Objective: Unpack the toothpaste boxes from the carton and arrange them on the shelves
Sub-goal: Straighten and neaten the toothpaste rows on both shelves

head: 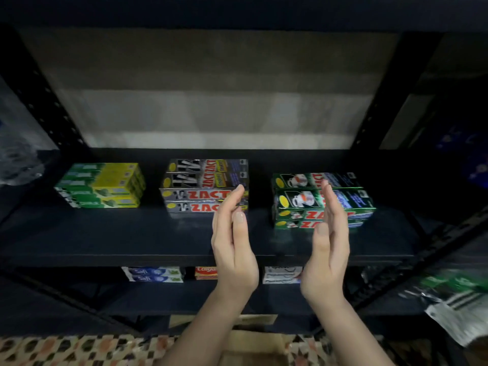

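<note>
Cardboard is what you are dealing with: thin printed toothpaste cartons, probably light, stiff along their length but easy to dent at the end flaps, and their glossy faces may slide on one another. Take a stack by its two short ends, or cup it along the long sides, and press evenly so the upper boxes do not skate off.

The green Zact stack (320, 200), with red lettering and a cup picture, sits toward the right end of the shelf (132, 239), slightly askew. The silver Zact stack (204, 187) stands near the middle, and the green-and-yellow stack (101, 184) lies toward the left end; all three are set back from the front edge and well apart.

Your left hand (232, 244) and right hand (328, 241) hover above the front edge, palms facing each other, fingers (330, 202) straight and together, holding nothing. More toothpaste boxes (154, 274) show on the lower shelf (79, 294), and a brown carton (250, 347) lies below your forearms.
</note>
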